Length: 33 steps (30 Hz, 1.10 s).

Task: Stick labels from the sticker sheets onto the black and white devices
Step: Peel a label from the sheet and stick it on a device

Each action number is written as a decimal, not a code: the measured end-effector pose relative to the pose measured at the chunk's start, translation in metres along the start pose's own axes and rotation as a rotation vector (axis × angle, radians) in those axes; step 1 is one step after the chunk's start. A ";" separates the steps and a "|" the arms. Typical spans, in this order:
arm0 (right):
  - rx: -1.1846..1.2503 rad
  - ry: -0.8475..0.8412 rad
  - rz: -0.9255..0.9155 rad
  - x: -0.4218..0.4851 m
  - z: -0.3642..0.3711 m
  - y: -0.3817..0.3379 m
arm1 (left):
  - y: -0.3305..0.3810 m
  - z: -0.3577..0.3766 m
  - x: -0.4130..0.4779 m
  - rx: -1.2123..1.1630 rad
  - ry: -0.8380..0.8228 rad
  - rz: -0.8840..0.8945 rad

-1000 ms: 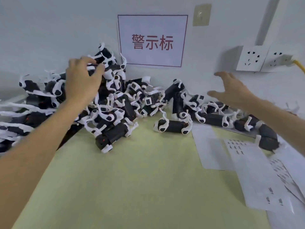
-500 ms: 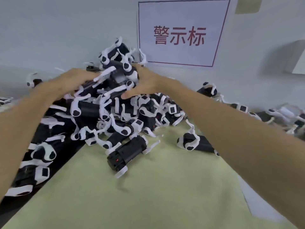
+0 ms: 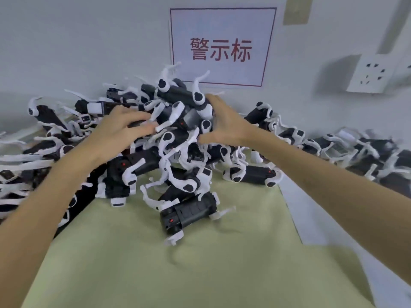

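A heap of black and white devices [image 3: 173,138] is piled against the wall, their white arms sticking out. My left hand [image 3: 120,130] lies on the heap's left side with its fingers stretched across a black body. On the right of the heap, my right hand [image 3: 224,125] cups a cluster of devices, fingers curved over the top and thumb underneath. One device [image 3: 191,213] lies loose on the mat in front of the heap. Another device [image 3: 253,174] lies to the right. A white sticker sheet [image 3: 315,210] shows beside my right forearm, its print unreadable.
A pale green mat [image 3: 178,274] covers the table in front of me. More devices [image 3: 355,152] trail along the wall to the right and spill off the mat at the left [image 3: 26,165]. On the wall hang a sign with red characters [image 3: 222,47] and a socket [image 3: 371,74].
My right hand swung in from the far right onto the heap. My left hand shifted right along it. Both now bear on the top cluster, and the view has come closer.
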State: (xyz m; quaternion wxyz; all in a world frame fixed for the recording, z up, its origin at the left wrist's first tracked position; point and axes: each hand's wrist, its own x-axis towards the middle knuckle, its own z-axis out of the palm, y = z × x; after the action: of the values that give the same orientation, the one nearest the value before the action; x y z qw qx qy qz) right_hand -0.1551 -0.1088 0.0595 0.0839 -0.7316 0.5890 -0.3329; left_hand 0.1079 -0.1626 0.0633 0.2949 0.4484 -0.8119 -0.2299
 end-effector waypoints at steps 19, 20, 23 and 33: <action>-0.150 -0.253 0.137 -0.183 -0.061 -0.024 | 0.076 0.057 -0.161 0.111 0.301 0.259; -0.119 -0.259 0.161 -0.194 -0.060 -0.021 | 0.078 0.067 -0.167 0.186 0.285 0.265; -0.131 -0.259 0.235 -0.228 -0.048 -0.005 | 0.080 0.087 -0.167 0.323 0.261 0.204; 0.316 0.191 0.367 -0.261 0.019 0.000 | 0.137 0.133 -0.154 0.340 0.277 0.290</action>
State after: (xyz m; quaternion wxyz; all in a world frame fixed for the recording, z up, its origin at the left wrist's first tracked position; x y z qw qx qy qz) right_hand -0.1662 0.1250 -0.0563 0.2002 -0.5554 0.6578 -0.4676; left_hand 0.0013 0.0516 0.0130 0.3537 0.3975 -0.8465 0.0182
